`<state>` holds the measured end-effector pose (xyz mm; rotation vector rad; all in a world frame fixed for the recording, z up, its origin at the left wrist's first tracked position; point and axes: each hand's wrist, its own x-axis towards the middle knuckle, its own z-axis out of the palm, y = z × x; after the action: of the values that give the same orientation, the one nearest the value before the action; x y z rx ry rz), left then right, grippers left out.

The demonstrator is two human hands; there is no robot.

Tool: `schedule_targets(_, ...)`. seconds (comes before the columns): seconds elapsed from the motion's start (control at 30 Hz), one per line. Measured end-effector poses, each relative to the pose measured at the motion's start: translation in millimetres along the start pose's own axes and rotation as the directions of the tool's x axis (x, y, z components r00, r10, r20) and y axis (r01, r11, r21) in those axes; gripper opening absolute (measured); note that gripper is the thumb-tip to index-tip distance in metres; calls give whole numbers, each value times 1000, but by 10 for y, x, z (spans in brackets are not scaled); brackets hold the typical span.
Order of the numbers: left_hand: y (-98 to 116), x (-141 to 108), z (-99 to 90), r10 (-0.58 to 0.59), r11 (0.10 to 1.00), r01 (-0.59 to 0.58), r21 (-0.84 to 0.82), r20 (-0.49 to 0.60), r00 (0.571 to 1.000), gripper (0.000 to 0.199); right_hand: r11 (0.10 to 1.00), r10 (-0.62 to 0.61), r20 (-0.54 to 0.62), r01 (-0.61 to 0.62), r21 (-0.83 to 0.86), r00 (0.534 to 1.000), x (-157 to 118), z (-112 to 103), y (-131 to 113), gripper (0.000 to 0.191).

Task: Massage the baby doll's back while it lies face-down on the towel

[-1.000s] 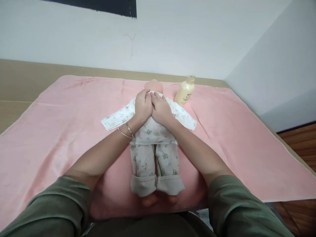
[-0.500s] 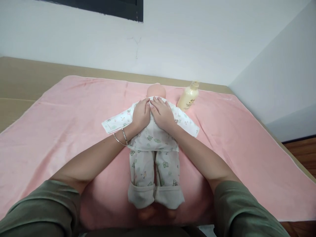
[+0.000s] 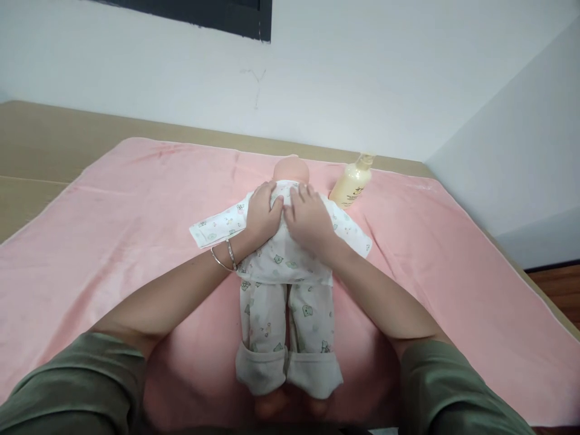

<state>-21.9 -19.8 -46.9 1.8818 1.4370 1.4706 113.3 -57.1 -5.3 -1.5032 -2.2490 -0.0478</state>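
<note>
A baby doll in a white printed top and trousers lies stretched out, its bald head toward the wall and its feet toward me. My left hand rests flat on the left side of its upper body, fingers pointing to the head. On the right side lies my right hand, palm down, fingers extended and a little blurred. A narrow strip of printed cloth shows between the two hands. Both hands are open and grip nothing. The doll's sleeves spread out to either side.
A pink blanket lies under the doll, over a tan surface. A pale yellow lotion bottle leans beside the doll's right-hand sleeve. Behind is a white wall with a dark frame.
My hands have moved apart across the doll's upper body, the right one shifting outward and my left thumb spreading. The whole view has shifted slightly.
</note>
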Motion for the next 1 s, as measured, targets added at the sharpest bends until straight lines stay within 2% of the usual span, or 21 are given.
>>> schedule_targets(0.07, -32, -25, -4, -27, 998, 24, -57, -41, 999, 47, 995, -92, 13, 93, -29, 996, -170, 18, -191, 56)
schedule_targets(0.13, -48, -48, -14, -57, 993, 51, -107, -50, 997, 49, 991, -129, 47, 130, -15, 991, -232, 28, -268, 58)
schedule_targets(0.2, -40, -61, -26, -70, 992, 64, -111, -44, 997, 48, 986, -164, 105, 160, 46, 981, -144, 21, -170, 57)
schedule_targets(0.27, -18, -59, -36, -52, 996, 49, -78, -35, 998, 44, 978, -188, 159, 169, 124, 969, 42, 1, 61, 55)
schedule_targets(0.33, 3, -51, -42, -25, 999, 24, -43, -20, 999, 40, 982, -124, 166, 97, 161, 978, 218, -25, 298, 57)
schedule_targets(0.4, 13, -43, -44, -17, 1000, 17, -19, -10, 1000, 38, 988, -40, 161, 15, 152, 986, 281, -47, 401, 59)
schedule_targets(0.47, 9, -41, -46, -29, 1000, 29, -3, -12, 999, 38, 995, 26, 132, -38, 92, 991, 193, -53, 312, 59)
schedule_targets(0.53, 1, -41, -49, -41, 999, 41, -6, -11, 999, 40, 1000, 18, 77, -20, 14, 997, 4, -38, 90, 58)
schedule_targets(0.6, -4, -40, -54, -54, 998, 53, -26, -6, 999, 42, 995, -94, 43, 95, -15, 995, -172, -14, -129, 58)
schedule_targets(0.67, -3, -37, -57, -69, 997, 69, -30, 3, 998, 44, 984, -179, 51, 179, 10, 982, -223, 4, -210, 58)
schedule_targets(0.73, 2, -32, -55, -75, 997, 75, -5, 7, 997, 44, 973, -222, 106, 214, 83, 969, -115, 6, -99, 57)
schedule_targets(0.8, 7, -28, -48, -55, 998, 54, 26, 9, 998, 43, 962, -241, 172, 212, 169, 955, 84, -6, 145, 57)
schedule_targets(0.9, 5, -27, -34, -15, 999, 15, 44, 3, 1000, 41, 978, -103, 173, 68, 200, 979, 302, -32, 451, 60)
schedule_targets(1.0, -15, -27, -26, 2, 999, -2, 46, -6, 1000, 40, 994, 37, 128, -50, 95, 991, 220, -30, 375, 61)
